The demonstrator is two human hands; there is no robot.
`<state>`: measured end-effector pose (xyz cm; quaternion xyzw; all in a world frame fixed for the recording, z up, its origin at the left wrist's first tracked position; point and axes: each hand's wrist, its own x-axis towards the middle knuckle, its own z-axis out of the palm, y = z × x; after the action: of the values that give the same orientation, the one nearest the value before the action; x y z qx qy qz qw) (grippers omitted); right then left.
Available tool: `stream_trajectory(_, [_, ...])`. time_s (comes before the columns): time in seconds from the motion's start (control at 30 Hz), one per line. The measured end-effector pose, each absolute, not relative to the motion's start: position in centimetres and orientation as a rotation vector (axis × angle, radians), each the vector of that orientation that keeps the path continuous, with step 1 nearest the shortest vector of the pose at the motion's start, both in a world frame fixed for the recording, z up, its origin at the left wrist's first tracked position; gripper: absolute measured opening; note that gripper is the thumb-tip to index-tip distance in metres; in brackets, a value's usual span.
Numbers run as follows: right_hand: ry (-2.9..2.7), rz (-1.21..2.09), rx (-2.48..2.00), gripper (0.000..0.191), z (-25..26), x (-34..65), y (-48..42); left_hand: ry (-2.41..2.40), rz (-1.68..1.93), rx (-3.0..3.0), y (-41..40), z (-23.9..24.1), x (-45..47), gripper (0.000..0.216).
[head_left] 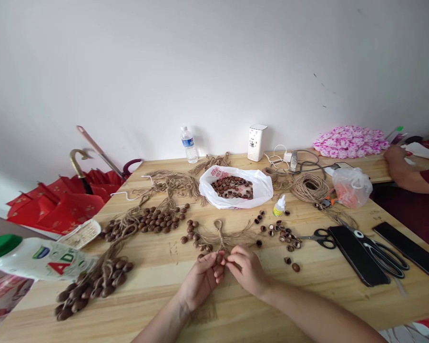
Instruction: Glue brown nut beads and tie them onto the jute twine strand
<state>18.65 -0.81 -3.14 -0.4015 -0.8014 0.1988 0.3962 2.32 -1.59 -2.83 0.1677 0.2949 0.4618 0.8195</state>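
Above the table [157,300], the left hand [203,277] is gripping a brown shell [219,258]; the right hand [248,270] is pinching beside it (what, I cannot tell); looped twine [219,230] is lying just beyond.

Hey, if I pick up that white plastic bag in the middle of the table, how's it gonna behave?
The bag is probably floppy, since its thin sides crease and slump. It may be light for its size, as many shells inside look hollow. With its mouth wide open, they'd likely slide and could spill if it tilts.
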Motion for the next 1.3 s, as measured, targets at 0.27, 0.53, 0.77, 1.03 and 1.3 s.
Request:
stream_trajectory(0.27, [-1.907,0.568,-1.044,0.012,-2.67,18.93,-0.74,0.621,0.971,0.345,-1.63,-2.41,2.25,0.019])
stream_trajectory(0.53, [-1.997,0.503,-1.006,0.008,-2.77,18.71,-0.81,0.598,0.981,0.329,-1.55,-2.60,2.36,0.020])
stream_trajectory(0.77, [-2.025,0.480,-0.947,0.012,-3.08,18.59,-0.66,0.614,0.971,0.352,-1.58,-2.69,2.30,0.020])
stream_trajectory(1.03, [-2.003,0.486,-0.990,0.011,-2.96,18.69,-0.73,0.592,0.970,0.365,-1.60,-2.64,2.26,0.020])
stream_trajectory(1.3, [-2.008,0.440,-0.955,0.014,-3.25,18.39,-0.68,0.602,0.963,0.386,-1.71,-2.79,2.34,0.020])
